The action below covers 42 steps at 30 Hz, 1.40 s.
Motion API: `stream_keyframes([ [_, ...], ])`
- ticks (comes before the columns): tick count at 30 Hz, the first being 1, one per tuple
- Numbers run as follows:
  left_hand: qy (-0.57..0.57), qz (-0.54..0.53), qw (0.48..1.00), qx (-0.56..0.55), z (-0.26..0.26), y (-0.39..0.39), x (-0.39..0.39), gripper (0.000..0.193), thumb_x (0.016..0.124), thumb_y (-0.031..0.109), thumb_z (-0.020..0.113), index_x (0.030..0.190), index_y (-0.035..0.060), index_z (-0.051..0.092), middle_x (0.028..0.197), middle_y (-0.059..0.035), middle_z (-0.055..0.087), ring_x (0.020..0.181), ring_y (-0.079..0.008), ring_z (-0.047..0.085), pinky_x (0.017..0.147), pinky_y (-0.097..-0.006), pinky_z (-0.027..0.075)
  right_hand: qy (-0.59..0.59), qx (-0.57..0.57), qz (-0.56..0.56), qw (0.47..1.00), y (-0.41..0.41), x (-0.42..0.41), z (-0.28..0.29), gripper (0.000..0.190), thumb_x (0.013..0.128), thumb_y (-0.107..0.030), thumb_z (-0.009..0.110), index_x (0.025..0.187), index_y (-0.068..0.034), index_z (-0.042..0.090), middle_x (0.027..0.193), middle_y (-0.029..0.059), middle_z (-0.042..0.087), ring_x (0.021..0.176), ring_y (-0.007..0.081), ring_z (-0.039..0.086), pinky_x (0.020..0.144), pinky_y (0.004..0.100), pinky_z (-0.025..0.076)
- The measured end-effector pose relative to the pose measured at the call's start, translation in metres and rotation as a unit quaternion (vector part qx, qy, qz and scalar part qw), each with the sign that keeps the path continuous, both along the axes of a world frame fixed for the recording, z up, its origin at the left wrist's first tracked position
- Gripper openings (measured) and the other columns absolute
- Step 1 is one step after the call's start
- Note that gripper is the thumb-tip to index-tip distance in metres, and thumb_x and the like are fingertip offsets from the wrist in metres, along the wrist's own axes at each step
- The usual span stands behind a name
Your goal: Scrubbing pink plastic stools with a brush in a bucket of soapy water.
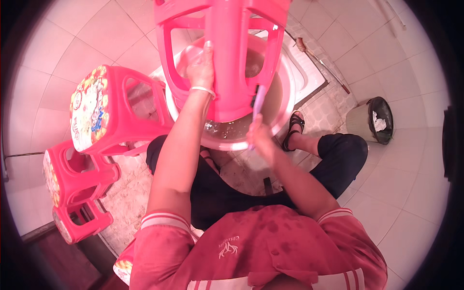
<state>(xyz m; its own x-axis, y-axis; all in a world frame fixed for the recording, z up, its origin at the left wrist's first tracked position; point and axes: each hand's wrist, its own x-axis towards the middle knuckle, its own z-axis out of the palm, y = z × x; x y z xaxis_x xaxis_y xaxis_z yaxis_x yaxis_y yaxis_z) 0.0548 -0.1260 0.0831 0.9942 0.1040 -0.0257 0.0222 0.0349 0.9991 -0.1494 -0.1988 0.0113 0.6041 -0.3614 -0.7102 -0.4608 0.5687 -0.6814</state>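
Note:
A pink plastic stool is held over a large round basin of murky water, its lower part inside the rim. My left hand grips the stool's frame at its left opening, a pale band around the wrist. In my right hand is the handle of a purple scrubbing brush. The brush's dark bristles lie against the stool's right lower edge, above the water. The stool's top end runs out of view. Parts of both hands' fingers are hidden.
Patterned pink stools lie on their sides at left, with smaller ones below. Behind the basin is a squat toilet. A long-handled brush leans near the wall. A waste bin with crumpled paper stands at right.

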Motion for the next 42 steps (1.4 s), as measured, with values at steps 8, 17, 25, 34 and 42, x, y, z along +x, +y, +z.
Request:
stream_keyframes([
  [8, 0.0, -0.08, 0.991, 0.11, 0.004, -0.006, -0.003, 0.066, 0.083, 0.059, 0.052, 0.056, -0.001, 0.053, 0.053, -0.0089, 0.047, 0.055, -0.0167, 0.044, 0.058, -0.0356, 0.038, -0.082, -0.216, 0.072, 0.97, 0.003, 0.027, 0.017, 0.052, 0.097, -0.043, 0.029, 0.067, -0.004, 0.047, 0.048, 0.0075, 0.044, 0.043, 0.0177, 0.05, 0.038, 0.0327, 0.037],
  [17, 0.066, 0.006, 0.993, 0.096, 0.017, 0.0, 0.026, 0.075, 0.089, 0.061, 0.032, 0.108, -0.0066, 0.057, 0.107, -0.02, 0.061, 0.099, -0.029, 0.058, 0.085, -0.0353, 0.044, -0.171, -0.671, 0.246, 0.679, -0.059, 0.108, 0.111, 0.036, 0.096, -0.026, 0.037, 0.08, 0.001, 0.054, 0.066, 0.0241, 0.054, 0.066, 0.0429, 0.056, 0.058, 0.049, 0.043],
  [25, 0.042, -0.027, 0.997, -0.052, -0.002, 0.025, 0.039, 0.073, 0.087, 0.061, 0.041, 0.113, -0.0053, 0.055, 0.102, -0.0145, 0.061, 0.089, -0.0198, 0.06, 0.075, -0.0313, 0.049, -0.007, -0.668, 0.342, 0.661, -0.066, -0.001, 0.052, 0.024, 0.092, -0.019, 0.044, 0.084, 0.0, 0.056, 0.066, 0.0207, 0.057, 0.066, 0.0357, 0.06, 0.056, 0.0449, 0.047],
  [34, 0.093, -0.031, 0.988, -0.121, 0.009, 0.03, 0.038, 0.074, 0.088, 0.061, 0.039, 0.12, -0.0041, 0.05, 0.114, -0.0153, 0.057, 0.1, -0.0223, 0.057, 0.085, -0.0342, 0.046, -0.123, -0.73, 0.383, 0.552, -0.025, 0.027, 0.058, 0.023, 0.09, -0.026, 0.051, 0.084, -0.004, 0.055, 0.062, 0.0148, 0.054, 0.061, 0.0289, 0.06, 0.049, 0.0397, 0.046],
  [42, 0.189, -0.042, 0.942, -0.275, 0.025, 0.028, 0.031, 0.07, 0.09, 0.059, 0.034, 0.127, -0.0009, 0.043, 0.123, -0.0153, 0.053, 0.111, -0.0266, 0.051, 0.095, -0.0409, 0.042, -0.086, -0.655, 0.489, 0.569, -0.007, -0.022, 0.105, 0.034, 0.091, -0.037, 0.047, 0.09, -0.005, 0.057, 0.061, 0.0159, 0.059, 0.06, 0.0349, 0.061, 0.05, 0.0447, 0.045],
])
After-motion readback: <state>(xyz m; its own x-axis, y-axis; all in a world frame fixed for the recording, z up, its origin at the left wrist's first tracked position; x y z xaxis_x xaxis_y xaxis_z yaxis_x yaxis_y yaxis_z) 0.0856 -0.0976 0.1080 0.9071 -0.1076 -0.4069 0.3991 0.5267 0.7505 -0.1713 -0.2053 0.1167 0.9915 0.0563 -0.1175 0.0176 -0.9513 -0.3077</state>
